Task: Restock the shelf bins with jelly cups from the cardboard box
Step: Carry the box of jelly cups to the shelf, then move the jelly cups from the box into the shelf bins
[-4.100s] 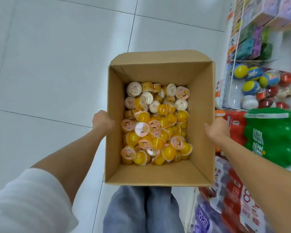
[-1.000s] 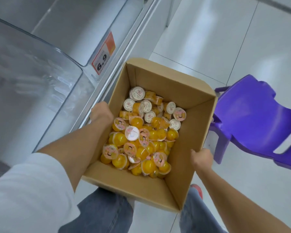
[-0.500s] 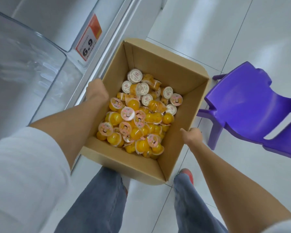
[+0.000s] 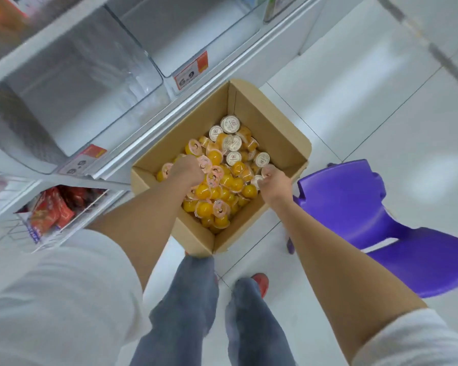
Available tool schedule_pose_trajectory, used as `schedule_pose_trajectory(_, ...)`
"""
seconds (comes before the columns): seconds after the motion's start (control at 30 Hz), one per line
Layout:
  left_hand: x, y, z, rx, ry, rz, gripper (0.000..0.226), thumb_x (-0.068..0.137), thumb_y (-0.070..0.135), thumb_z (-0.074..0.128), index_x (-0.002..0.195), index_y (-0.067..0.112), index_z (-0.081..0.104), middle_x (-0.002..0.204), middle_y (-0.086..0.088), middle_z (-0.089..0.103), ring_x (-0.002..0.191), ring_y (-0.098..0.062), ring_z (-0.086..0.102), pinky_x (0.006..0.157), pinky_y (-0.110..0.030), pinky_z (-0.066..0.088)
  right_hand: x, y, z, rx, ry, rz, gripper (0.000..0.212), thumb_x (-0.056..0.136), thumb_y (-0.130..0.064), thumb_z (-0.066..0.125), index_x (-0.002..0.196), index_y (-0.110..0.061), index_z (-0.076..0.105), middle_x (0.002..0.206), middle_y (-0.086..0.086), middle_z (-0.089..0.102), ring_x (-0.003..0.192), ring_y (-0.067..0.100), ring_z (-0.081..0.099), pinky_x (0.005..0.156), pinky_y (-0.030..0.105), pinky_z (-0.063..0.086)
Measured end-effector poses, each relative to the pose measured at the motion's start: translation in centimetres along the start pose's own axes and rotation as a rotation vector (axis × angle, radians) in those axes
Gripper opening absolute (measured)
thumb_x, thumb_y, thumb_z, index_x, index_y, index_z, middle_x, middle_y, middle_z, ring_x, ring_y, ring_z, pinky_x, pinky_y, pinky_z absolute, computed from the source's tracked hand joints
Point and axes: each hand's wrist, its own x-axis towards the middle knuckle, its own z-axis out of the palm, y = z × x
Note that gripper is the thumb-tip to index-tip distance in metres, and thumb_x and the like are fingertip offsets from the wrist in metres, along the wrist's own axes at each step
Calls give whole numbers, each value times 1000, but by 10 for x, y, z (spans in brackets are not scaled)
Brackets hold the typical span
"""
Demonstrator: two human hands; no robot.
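Currently right hand (image 4: 274,182) curled round cups (image 4: 224,180) inside box (image 4: 273,128). Left hand (image 4: 187,170) knuckles-up, fingers buried in pile; hold hidden, cannot tell. Box open-topped, just beside purple chair (image 4: 354,207), below clear bins (image 4: 90,83) with 6.9 tag (image 4: 191,71).

A person seen from their own head height wears a white short-sleeved top. The left sleeve (image 4: 50,299) fills the lower corner as a broad, loose fold of plain cloth, while only the hem of the right sleeve (image 4: 413,342) shows. Below the sleeves the arms are uncovered down to the bare left hand (image 4: 187,171) and right hand (image 4: 274,182). Blue-grey jeans (image 4: 185,307) cover both legs (the denim looks washed and unevenly shaded). A red shoe (image 4: 261,282) shows past the right leg.
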Motion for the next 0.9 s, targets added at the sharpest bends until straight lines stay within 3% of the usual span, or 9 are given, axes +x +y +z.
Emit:
schedule_pose_trajectory(0.07,-6,-11,-5,-30,-17,-42,17,89,12,53,74,6,55,100,-13,66,84,-28,60,64,-33,44,-2,-12,-8,-54,-63,-26,19,92,-15,53,110,-13,59,100,7,65,88,24,59,72,32,49)
schedule_pose_trajectory(0.13,-8,-21,-14,-59,-26,-76,17,91,18,55,92,4,64,107,-12,66,99,-30,62,74,-35,50,0,-26,-16,-108,-124,-61,26,92,-15,53,117,-16,60,99,7,65,91,24,61,78,34,53)
schedule_pose_trajectory(0.23,-15,-31,-24,-100,-21,-128,24,93,23,56,102,3,66,112,-13,66,103,-32,62,70,-32,45,4,-50,-29,-280,-199,-142,35,92,-14,52,126,-13,59,108,9,66,100,27,63,89,40,53)
schedule_pose_trajectory(0.33,-22,-29,-36,-171,6,-182,25,94,19,51,102,1,66,109,-15,66,103,-33,62,72,-32,43,7,-81,-45,-396,-198,-209,32,90,-5,44,116,-10,62,103,11,65,90,28,65,80,41,56)
schedule_pose_trajectory(0.5,-26,-21,-58,-311,4,-240,25,88,5,48,65,4,56,95,-19,68,77,-29,60,57,-31,39,27,-128,-68,-555,-206,-319,31,89,0,43,111,-12,62,104,8,64,88,25,61,79,39,56)
schedule_pose_trajectory(0.6,-27,-14,-66,-442,-7,-297,20,87,1,48,84,-9,65,95,-21,67,90,-32,65,51,-29,37,41,-146,-72,-610,-220,-361,19,91,-4,42,91,-12,60,91,5,61,81,23,61,70,35,54)
schedule_pose_trajectory(0.67,-25,-6,-64,-537,-7,-331,21,88,3,49,89,-3,69,89,-17,67,89,-29,66,57,-30,43,54,-150,-72,-667,-277,-395,18,92,-4,40,79,-12,51,84,3,58,72,20,57,61,33,47)
schedule_pose_trajectory(0.77,-13,12,-50,-640,35,-415,11,89,3,48,84,5,58,85,-10,58,76,-23,58,58,-31,44,82,-141,-67,-779,-376,-440,17,90,-2,42,82,-13,53,86,3,60,78,21,60,62,33,49)
schedule_pose_trajectory(0.9,26,22,-16,-770,161,-606,12,90,6,47,85,3,57,101,-9,63,89,-27,65,73,-37,55,146,-141,-52,-890,-578,-574,17,89,-12,51,100,-13,64,109,8,66,100,26,63,74,32,49)
